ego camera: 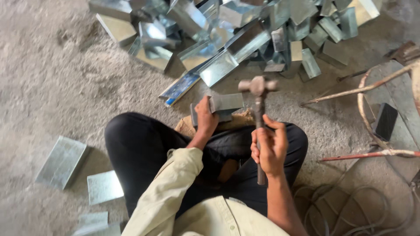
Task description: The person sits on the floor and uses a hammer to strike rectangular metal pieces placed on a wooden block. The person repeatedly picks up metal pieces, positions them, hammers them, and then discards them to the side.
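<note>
I sit cross-legged on a sandy floor. My left hand (205,117) grips a bent piece of grey sheet metal (226,102) and holds it down on a wooden block (238,120) in front of my knees. My right hand (269,146) is closed around the handle of a hammer (259,86). The hammer's steel head is raised just above and to the right of the metal piece.
A large pile of folded sheet-metal pieces (245,30) lies ahead. Flat metal sheets (61,161) lie on the floor at my left. A rusty metal frame (372,100) with a dark phone (385,121) stands at the right, and cables (350,205) coil below it.
</note>
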